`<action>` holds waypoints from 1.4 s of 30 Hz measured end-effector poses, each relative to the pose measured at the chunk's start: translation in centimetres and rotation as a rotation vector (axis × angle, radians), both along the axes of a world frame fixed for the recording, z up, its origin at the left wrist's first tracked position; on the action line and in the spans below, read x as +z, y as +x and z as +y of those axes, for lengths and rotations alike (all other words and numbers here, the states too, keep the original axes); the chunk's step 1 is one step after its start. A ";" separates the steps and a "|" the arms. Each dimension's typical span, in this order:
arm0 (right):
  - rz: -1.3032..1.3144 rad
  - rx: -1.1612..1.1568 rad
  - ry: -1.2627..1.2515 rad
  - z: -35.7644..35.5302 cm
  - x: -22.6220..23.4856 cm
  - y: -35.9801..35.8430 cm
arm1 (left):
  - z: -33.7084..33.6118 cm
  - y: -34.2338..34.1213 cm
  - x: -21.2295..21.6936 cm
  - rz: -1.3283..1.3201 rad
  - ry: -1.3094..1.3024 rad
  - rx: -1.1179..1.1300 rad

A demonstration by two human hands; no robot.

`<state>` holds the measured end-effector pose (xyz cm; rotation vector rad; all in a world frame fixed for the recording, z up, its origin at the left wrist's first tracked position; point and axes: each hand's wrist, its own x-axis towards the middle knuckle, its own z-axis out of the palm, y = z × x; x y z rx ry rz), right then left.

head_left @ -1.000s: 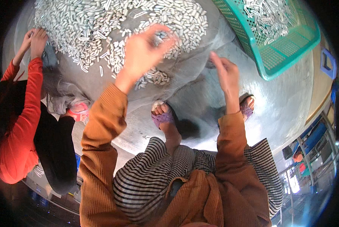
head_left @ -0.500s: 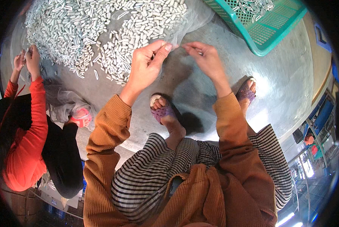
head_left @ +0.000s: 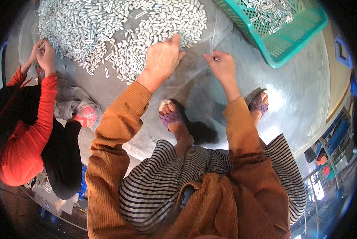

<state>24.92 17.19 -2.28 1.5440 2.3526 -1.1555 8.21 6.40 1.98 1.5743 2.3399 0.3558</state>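
My left hand [head_left: 162, 59] reaches over the near edge of a pile of small pale, elongated rounded pieces [head_left: 162, 24]. Its back faces up, with thumb and index finger apart; the other fingers curl out of sight. To its right, my right hand [head_left: 222, 65] is raised above the grey surface, thumb and fingertips pinched together. A tiny dark spot shows at that pinch, too small to name. Thin see-through film [head_left: 220, 32] lies beside the pile, and faint wisps of it show between my hands.
At the far right stands a green perforated basket [head_left: 280, 63] holding slender pale loop-shaped pieces [head_left: 270, 14]. On the left sits a co-worker in a red sleeve [head_left: 45, 99], hands together by the pile. My sandalled feet [head_left: 172, 115] rest on the grey surface [head_left: 298, 91].
My hands have drawn apart. The left has loosened from its pinch and stretched toward the pile; the right has lowered slightly, still pinched. The view has shifted a little.
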 end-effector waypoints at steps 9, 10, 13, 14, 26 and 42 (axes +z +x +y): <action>0.633 0.373 0.388 -1.7 3.2 -4.2 | -2.1 0.4 3.3 -0.515 0.250 0.522; 0.516 0.466 0.343 -1.9 2.8 -5.0 | -2.2 0.9 3.1 -0.598 0.330 0.556; 0.262 0.736 0.239 -2.1 1.4 -7.6 | -2.5 1.1 3.7 -0.593 0.341 0.555; 0.222 0.819 0.227 -2.1 0.8 -8.3 | -2.7 1.3 3.7 -0.576 0.378 0.543; 0.002 0.729 0.140 -3.7 1.1 -16.4 | -3.1 0.9 4.7 -0.588 0.480 0.589; 0.007 0.725 0.217 -3.0 1.5 -18.6 | -3.0 0.0 5.1 -0.610 0.500 0.612</action>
